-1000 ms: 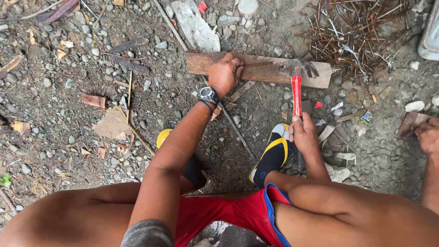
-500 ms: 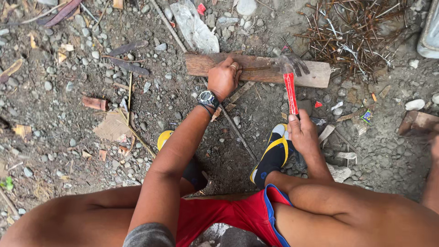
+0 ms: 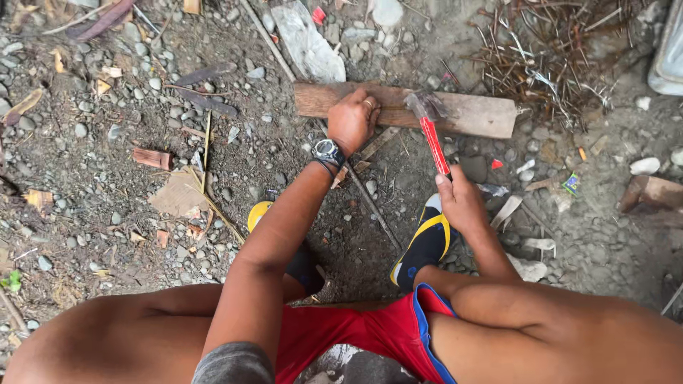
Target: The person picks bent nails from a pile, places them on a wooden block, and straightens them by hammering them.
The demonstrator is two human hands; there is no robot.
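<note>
Red-handled and steel-headed, a claw hammer (image 3: pixel 431 130) is being gripped low on its shaft by the right hand (image 3: pixel 461 201) of a person squatting on gravelly ground (image 3: pixel 92 128), fingers wrapped fully round the grip. Its metal head is resting on, or just above, a weathered, flat wooden board (image 3: pixel 475 114) lying crosswise on the dirt ahead of the person's feet; whether head and wood are touching cannot be told from this view. The left hand (image 3: pixel 352 119), wearing a ring and, at the wrist, a silver-faced wristwatch (image 3: pixel 326 150), is pressing down on the left part of the same board, fingers curled over its far edge, just beside the hammer head. What, if anything, is pinched under those fingers is hidden.

Behind the board's right end, a tangled heap of bent, rusty nails and wire (image 3: pixel 551 53) is lying on the soil. A pale, flat stone slab (image 3: pixel 307 44) is sitting just beyond the board's left end. Both feet are wearing blue-and-yellow flip-flop sandals (image 3: pixel 425 242), the right one planted near the hammer hand, and red shorts with blue trim (image 3: pixel 370 331) are showing between the knees. Small brick-coloured wood scraps (image 3: pixel 152 158) and a torn piece of brown cardboard (image 3: pixel 179 193) are scattered well to the left among pebbles.
</note>
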